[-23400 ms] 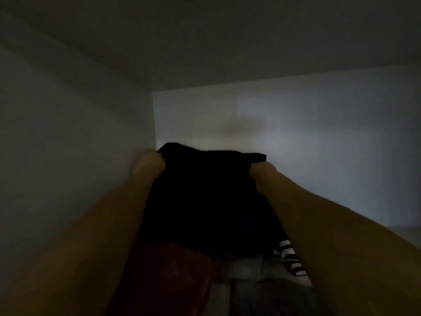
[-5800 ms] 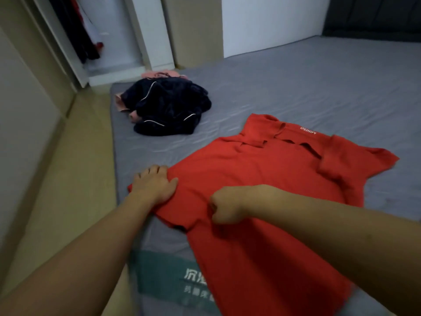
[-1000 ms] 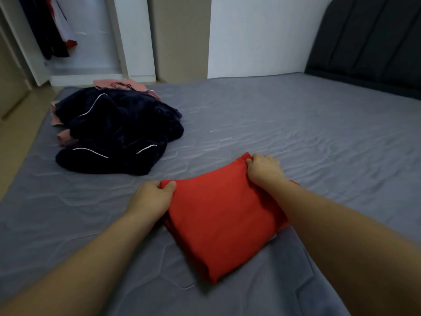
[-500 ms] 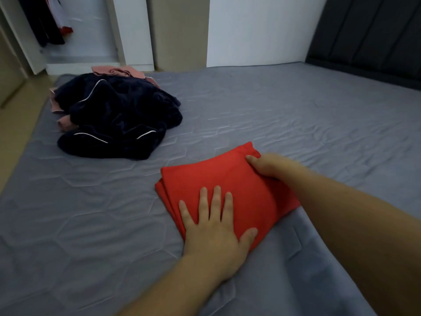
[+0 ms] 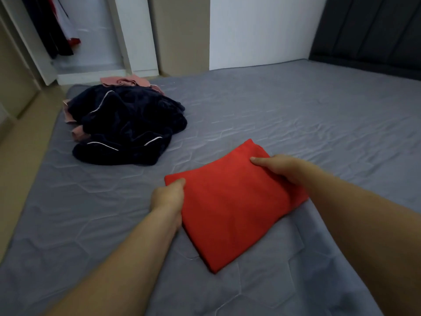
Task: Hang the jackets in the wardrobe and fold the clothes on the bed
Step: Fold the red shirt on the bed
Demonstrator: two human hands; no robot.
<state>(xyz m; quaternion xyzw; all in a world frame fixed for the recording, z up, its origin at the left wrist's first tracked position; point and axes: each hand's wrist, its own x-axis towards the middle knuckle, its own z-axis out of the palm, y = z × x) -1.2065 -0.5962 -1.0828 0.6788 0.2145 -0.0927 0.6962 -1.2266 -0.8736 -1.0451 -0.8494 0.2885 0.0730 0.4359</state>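
A grey quilted mattress (image 5: 296,115) is filling the view. Near its front edge a folded red shirt (image 5: 230,206) is lying flat, its long axis running near-left to far-right. The left hand (image 5: 167,198) and right hand (image 5: 276,166) are gripping its sides. A heap of navy pyjamas (image 5: 127,124) is sitting toward the far-left corner, over pink clothing (image 5: 125,81). Beyond, the wardrobe (image 5: 91,42) is standing open.

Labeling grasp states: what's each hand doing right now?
Left hand: closed on the left edge of the folded red cotton shirt.
Right hand: gripping the shirt's far right edge.
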